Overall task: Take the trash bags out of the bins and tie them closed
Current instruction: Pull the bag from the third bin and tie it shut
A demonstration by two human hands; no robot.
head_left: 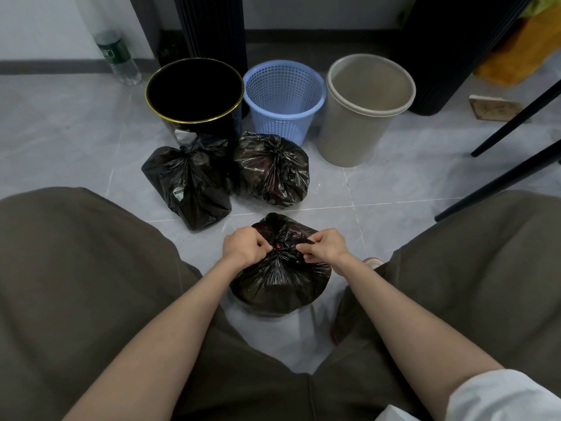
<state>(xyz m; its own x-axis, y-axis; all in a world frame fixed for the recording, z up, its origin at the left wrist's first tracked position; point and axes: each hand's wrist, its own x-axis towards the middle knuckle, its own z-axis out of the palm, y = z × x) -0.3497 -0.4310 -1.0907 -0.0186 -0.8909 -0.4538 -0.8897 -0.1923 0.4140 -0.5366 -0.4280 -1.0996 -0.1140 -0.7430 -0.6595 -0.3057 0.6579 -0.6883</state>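
While both hands, left hand (244, 245) and right hand (324, 246), pinch the near bag (280, 284) at its gathered neck, the thin, slippery film wants a tight grip.

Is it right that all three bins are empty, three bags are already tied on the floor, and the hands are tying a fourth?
Not quite. The head view shows only two tied bags on the floor, not three. The left hand and right hand are tying the third bag, not a fourth. The black bin, blue bin and beige bin are indeed empty.
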